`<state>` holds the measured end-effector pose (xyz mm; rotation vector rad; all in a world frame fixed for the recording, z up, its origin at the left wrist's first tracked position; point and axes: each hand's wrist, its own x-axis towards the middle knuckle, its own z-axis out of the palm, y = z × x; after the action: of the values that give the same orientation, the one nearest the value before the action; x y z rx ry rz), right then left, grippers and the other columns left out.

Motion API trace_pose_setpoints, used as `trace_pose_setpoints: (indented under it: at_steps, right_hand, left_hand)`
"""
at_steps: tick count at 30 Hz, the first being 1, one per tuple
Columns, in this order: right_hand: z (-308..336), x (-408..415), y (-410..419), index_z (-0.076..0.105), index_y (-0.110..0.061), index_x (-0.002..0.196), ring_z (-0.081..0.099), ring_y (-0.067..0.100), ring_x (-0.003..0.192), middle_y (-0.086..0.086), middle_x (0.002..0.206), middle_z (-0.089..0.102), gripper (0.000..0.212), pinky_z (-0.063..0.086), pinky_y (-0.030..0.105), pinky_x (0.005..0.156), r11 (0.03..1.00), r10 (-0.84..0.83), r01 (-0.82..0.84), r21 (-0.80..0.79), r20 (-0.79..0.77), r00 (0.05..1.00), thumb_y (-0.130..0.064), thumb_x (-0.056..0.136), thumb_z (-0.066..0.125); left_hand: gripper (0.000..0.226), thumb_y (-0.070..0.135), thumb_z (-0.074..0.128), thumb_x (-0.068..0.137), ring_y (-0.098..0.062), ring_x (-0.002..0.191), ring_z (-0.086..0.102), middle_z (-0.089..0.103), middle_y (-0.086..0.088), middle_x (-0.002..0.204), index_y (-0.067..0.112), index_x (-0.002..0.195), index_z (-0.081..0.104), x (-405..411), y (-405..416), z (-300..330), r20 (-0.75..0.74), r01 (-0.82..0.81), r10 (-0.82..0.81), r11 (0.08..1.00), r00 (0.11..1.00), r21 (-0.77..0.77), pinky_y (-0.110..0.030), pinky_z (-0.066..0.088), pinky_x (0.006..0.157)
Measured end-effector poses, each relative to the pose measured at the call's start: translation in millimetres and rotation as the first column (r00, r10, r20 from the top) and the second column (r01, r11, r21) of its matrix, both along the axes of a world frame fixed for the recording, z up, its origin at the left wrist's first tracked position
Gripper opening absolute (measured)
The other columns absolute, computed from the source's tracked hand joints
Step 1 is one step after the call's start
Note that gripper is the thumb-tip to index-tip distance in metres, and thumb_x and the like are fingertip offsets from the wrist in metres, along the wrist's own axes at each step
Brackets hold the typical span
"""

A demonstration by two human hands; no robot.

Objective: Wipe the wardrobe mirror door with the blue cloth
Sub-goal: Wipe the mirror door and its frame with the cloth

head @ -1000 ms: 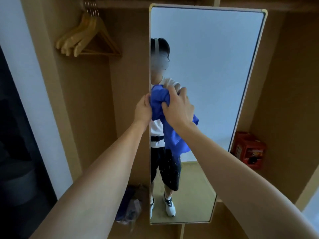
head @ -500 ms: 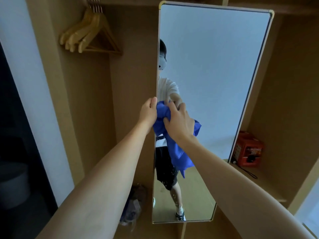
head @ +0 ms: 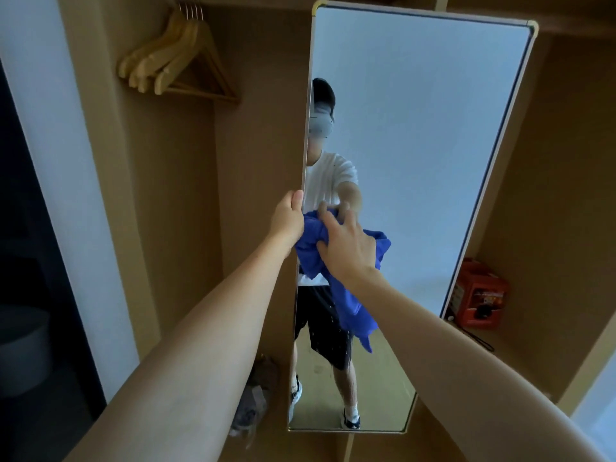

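Head view, looking forward and down: a tall rectangular mirror door with a thin gold frame (head: 416,128) stands open at the front of a tan wooden wardrobe (head: 260,155). The left hand (head: 289,219) grips the mirror's left edge about halfway up, fingers curled around the frame, steadying it. The right hand (head: 346,246) has its fingers curled into a crumpled bright blue cloth (head: 350,295), holding it against the glass just beside the left edge; a loose tail of cloth hangs down below the hand. Judging from this, the wiping is only beginning: the cloth sits at the mid-left of the glass, and the upper half, right side and bottom appear still to be covered. No streaks or marks can be made out. Pale wooden hangers (head: 173,65) hang at the wardrobe's upper left corner, and a red box (head: 480,298) sits on a shelf behind the mirror's lower right edge.
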<state>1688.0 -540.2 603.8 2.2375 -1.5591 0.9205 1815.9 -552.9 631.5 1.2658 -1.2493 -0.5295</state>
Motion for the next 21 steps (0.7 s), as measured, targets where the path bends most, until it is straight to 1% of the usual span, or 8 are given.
trace_pose_setpoints:
  at_steps: [2,4,7,12,14,16,18,21]
  right_hand:
    - [23,-4,2,0.037,-0.034,0.141,0.055,0.027,0.092,0.006,0.125,0.042,0.055,0.034,0.030,0.054,0.998,0.016,-0.007,-0.065,0.138,0.990,-0.027,0.089,0.053]
    - [45,-8,0,0.039,-0.033,0.139,0.053,0.028,0.093,0.006,0.118,0.043,0.053,0.037,0.034,0.061,0.992,0.012,0.020,-0.128,0.243,0.970,-0.025,0.088,0.052]
    - [45,-11,-4,0.039,-0.032,0.138,0.053,0.029,0.096,0.007,0.120,0.042,0.051,0.037,0.035,0.062,0.993,-0.042,0.066,-0.098,0.228,0.973,-0.023,0.089,0.051]
    - [-19,-12,3,0.025,-0.037,0.150,0.052,0.026,0.107,0.008,0.133,0.038,0.062,0.036,0.033,0.055,0.995,-0.101,0.101,0.009,-0.034,0.994,-0.029,0.094,0.051]
    - [-26,-17,6,0.025,-0.039,0.150,0.054,0.027,0.102,0.007,0.131,0.038,0.063,0.037,0.034,0.056,0.994,-0.082,0.084,0.064,-0.023,0.996,-0.029,0.094,0.051]
    - [-13,-20,9,0.030,-0.037,0.146,0.057,0.028,0.100,0.006,0.129,0.040,0.059,0.037,0.035,0.060,0.997,-0.046,0.044,0.070,0.041,0.998,-0.028,0.092,0.051]
    - [10,-19,8,0.036,-0.034,0.143,0.056,0.028,0.102,0.006,0.127,0.041,0.054,0.035,0.034,0.063,1.000,-0.026,0.025,0.014,0.135,0.990,-0.028,0.091,0.051]
    - [38,-17,2,0.040,-0.032,0.137,0.055,0.031,0.102,0.006,0.122,0.043,0.048,0.034,0.034,0.066,0.998,-0.035,0.047,-0.042,0.254,0.966,-0.028,0.090,0.050]
  left_hand:
    - [0.040,0.038,0.028,0.107,-0.021,0.110,0.059,0.063,-0.004,0.117,0.014,0.119,0.057,1,-3,1,-0.022,0.021,-0.022,1.000,1.000,-0.022,-0.031,0.044,0.087]
    - [0.037,0.035,0.029,0.107,-0.019,0.090,0.060,0.063,-0.005,0.097,0.012,0.103,0.057,0,-7,-1,-0.043,0.006,-0.008,0.999,0.999,-0.049,-0.032,0.045,0.077]
    - [0.035,0.036,0.029,0.107,-0.013,0.072,0.049,0.053,0.001,0.080,0.016,0.087,0.050,-3,-10,-7,-0.024,-0.062,0.061,0.997,0.998,-0.051,-0.031,0.041,0.072]
    - [0.045,0.042,0.025,0.106,-0.024,0.105,0.058,0.061,-0.007,0.108,0.011,0.118,0.056,-2,-1,-1,0.041,-0.086,0.086,0.996,0.995,0.001,-0.035,0.044,0.089]
    - [0.044,0.041,0.024,0.107,-0.023,0.108,0.057,0.058,-0.002,0.105,0.012,0.120,0.055,-4,3,-1,0.067,-0.081,0.081,0.997,0.994,0.002,-0.031,0.041,0.087]
    - [0.045,0.040,0.025,0.107,-0.019,0.112,0.055,0.057,0.000,0.112,0.011,0.127,0.053,-6,4,-2,0.077,-0.090,0.090,0.996,0.993,-0.008,-0.029,0.038,0.089]
    - [0.042,0.037,0.027,0.108,-0.018,0.104,0.055,0.060,-0.004,0.111,0.009,0.122,0.055,-6,0,-4,0.061,-0.101,0.103,0.994,0.993,-0.034,-0.030,0.039,0.087]
    - [0.037,0.031,0.028,0.107,-0.019,0.078,0.050,0.055,-0.005,0.085,0.005,0.095,0.052,-5,-6,-7,0.048,-0.099,0.103,0.992,0.993,-0.079,-0.032,0.038,0.072]
